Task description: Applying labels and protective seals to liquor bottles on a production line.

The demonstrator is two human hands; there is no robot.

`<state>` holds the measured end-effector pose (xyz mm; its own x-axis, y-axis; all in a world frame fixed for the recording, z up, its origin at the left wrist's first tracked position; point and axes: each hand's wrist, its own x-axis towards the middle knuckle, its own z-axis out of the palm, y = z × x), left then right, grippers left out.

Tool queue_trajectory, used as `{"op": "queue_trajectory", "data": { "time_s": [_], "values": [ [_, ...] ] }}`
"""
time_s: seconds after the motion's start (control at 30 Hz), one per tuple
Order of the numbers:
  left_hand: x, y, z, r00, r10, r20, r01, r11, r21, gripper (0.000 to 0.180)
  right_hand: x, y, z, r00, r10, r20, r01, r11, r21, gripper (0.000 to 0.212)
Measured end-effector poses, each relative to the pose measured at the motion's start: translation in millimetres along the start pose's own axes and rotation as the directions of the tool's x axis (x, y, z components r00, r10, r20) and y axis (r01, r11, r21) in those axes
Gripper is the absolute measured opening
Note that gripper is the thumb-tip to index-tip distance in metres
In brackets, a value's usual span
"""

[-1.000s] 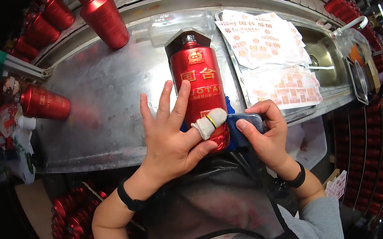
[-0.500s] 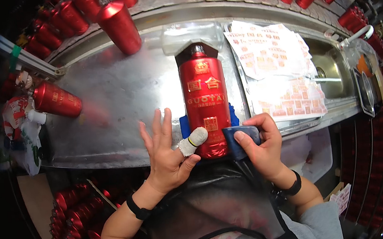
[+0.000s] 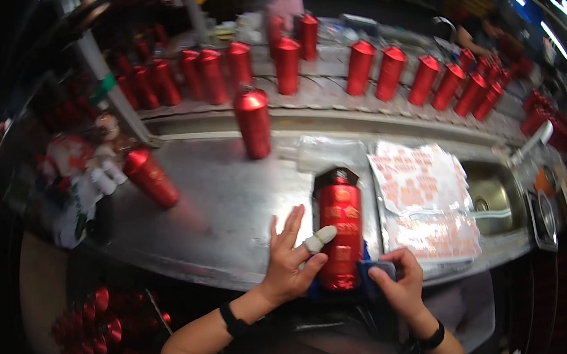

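Note:
A red metallic bottle (image 3: 342,234) with gold lettering lies on its back on the steel table, its dark cap end pointing away from me. My left hand (image 3: 287,265) is beside it on the left with fingers spread. Its index finger wears a white cloth finger cover (image 3: 320,239), and the tip rests on the bottle's front. To the right, my right hand (image 3: 403,282) pinches a dark blue pad (image 3: 380,268) between thumb and fingers, against the bottle's lower right side. Blue material shows under the bottle's lower end.
Sheets of red-printed labels (image 3: 420,190) lie right of the bottle, by a sink (image 3: 493,200). One red bottle (image 3: 253,123) stands at the far edge; another red bottle (image 3: 151,178) leans at left. Several more line a conveyor (image 3: 329,88) behind. Red bottles (image 3: 103,334) are piled below left.
The view has tilted up, showing more of the conveyor and room. My left index finger has shifted up the bottle toward its neck. My right hand still holds the blue pad.

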<state>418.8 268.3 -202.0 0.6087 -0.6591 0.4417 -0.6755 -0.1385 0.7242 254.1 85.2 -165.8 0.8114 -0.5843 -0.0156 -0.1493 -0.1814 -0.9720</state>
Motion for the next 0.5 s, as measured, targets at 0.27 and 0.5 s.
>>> {"op": "queue_trajectory", "data": {
  "time_s": [0.27,0.5],
  "values": [
    [87,-28,13,0.752,-0.599,0.277,0.637,0.548,-0.542,0.042,31,44,-26,0.987,-0.032,-0.159,0.035,0.999,0.013,0.019],
    [129,-53,29,0.497,-0.478,0.724,0.868,0.270,-0.417,0.055,54,37,-2,0.991,-0.124,-0.040,0.098,0.910,-0.403,0.042]
  ]
}}
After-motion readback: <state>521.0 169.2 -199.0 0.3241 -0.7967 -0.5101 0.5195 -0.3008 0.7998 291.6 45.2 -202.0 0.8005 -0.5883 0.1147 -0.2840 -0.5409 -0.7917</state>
